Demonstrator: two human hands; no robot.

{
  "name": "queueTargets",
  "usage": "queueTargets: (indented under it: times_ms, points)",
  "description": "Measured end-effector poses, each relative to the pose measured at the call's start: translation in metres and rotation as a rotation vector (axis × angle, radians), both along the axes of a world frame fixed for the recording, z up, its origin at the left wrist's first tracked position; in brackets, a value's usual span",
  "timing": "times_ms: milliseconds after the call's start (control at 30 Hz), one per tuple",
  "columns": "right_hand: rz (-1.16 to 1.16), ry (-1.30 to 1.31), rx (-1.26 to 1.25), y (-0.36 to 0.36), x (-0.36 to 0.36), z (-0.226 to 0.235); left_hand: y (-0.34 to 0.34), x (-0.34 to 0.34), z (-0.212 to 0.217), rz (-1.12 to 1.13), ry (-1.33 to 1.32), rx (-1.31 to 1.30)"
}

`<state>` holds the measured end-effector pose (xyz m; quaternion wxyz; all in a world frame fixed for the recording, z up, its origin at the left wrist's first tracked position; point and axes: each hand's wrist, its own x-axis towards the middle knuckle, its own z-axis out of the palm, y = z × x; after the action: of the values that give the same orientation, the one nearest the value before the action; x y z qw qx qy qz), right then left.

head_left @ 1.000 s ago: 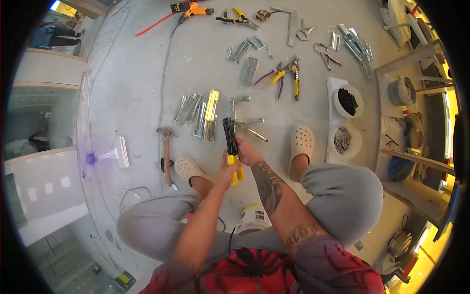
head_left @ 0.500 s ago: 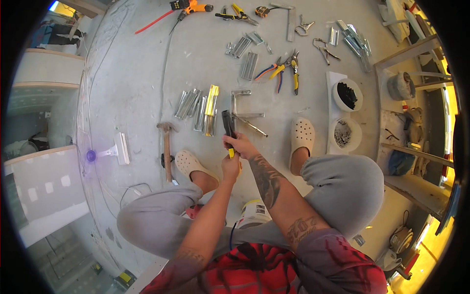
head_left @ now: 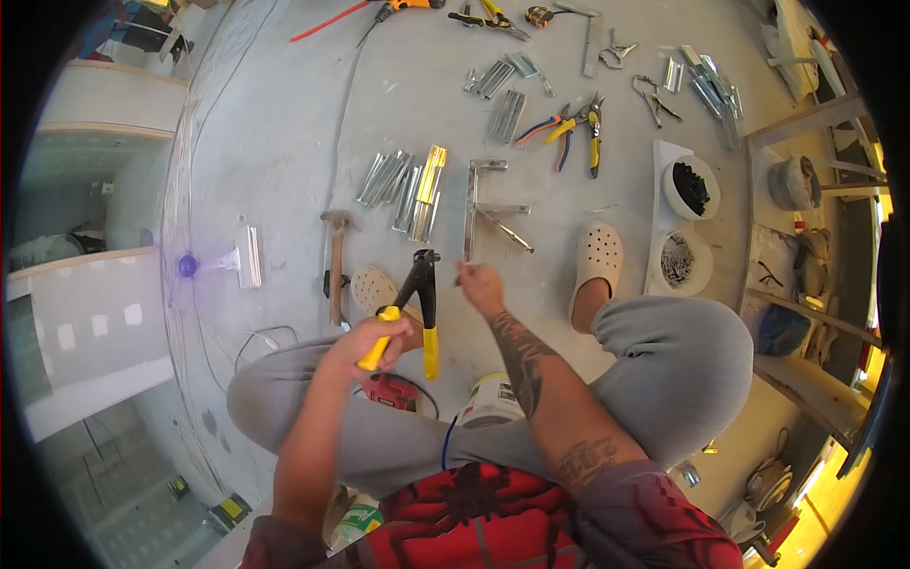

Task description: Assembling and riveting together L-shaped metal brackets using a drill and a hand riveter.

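My left hand (head_left: 372,346) is wrapped round one yellow grip of a hand riveter (head_left: 424,289) with a black body; its other yellow handle hangs spread apart. My right hand (head_left: 482,288), fingers pinched together, is beside the riveter and just below the near end of a metal profile frame (head_left: 470,213). Something small and dark shows at its fingertips, too small to name. The frame lies on the floor with two short arms pointing right. Locking pliers (head_left: 508,231) lie slanted at its lower arm.
Short metal profiles (head_left: 387,178), some yellow, lie left of the frame. A hammer (head_left: 336,270) is by my left shoe. Snips (head_left: 594,137) and clamps (head_left: 656,100) lie farther off. Bowls of black pieces (head_left: 691,190) and silver pieces (head_left: 684,263) stand right. A white bucket (head_left: 491,398) sits between my legs.
My hands have come apart. The riveter has moved left and nearer in my left hand, and its handles have opened. My right hand has let go of it and sits by the frame's near end.
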<state>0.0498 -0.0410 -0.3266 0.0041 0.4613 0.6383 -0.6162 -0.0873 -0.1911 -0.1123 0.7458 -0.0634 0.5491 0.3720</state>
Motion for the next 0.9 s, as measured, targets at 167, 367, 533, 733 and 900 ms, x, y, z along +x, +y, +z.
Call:
queueTargets:
  times_ms: [167, 367, 533, 733, 900]
  points:
    - [-0.351, -0.245, 0.692, 0.070, 0.055, -0.025, 0.018, 0.089, -0.082, -0.128, 0.550, -0.262]
    - [0.085, -0.288, 0.552, 0.090, 0.053, -0.022, 0.012, 0.151, -0.149, -0.278, 0.750, -0.299]
    - [0.259, -0.399, 0.561, 0.103, 0.041, -0.030, 0.007, 0.146, -0.181, -0.676, 0.674, -0.155]
    - [0.357, -0.282, 0.635, 0.092, -0.011, 0.031, 0.053, 0.105, -0.230, -0.413, 0.941, -0.063]
    - [0.464, -0.317, 0.744, 0.087, -0.011, 0.059, 0.125, 0.112, -0.213, 0.582, -0.038, 0.135]
